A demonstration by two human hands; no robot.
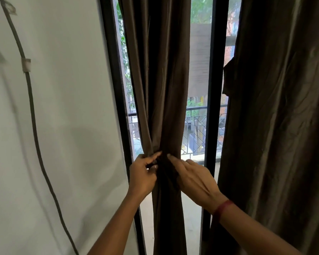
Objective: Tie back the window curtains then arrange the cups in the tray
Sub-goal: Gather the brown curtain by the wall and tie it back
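I see two brown curtains at the window. The left curtain (162,85) is gathered into one narrow bunch that hangs in front of the glass, squeezed to a waist low down where my two hands meet. The right curtain (276,111) hangs loose and wide, and the picture edge cuts off its far side. My left hand (143,174) has its fingers curled in, pinching the bunched fabric at the waist between thumb and forefinger. My right hand (193,178) lies on the same bunch from the other side. Its fingers are nearly straight with the tips on the cloth, but the thumb is hidden, so I cannot tell whether it grips anything. The spot between my fingertips is very dark, and I cannot make out whether a tie or only folds of cloth sit there. There is one red band (222,208) on my right wrist. The dark window frame (216,70) has one upright showing between the two curtains. Through the glass there is a black railing (196,124), partly covered by the left curtain, with blurred greenery and buildings beyond. On the white wall (72,92) to the left, one cable (32,111) runs downward, held by one piece of pale tape (26,64). Its ends leave the picture.
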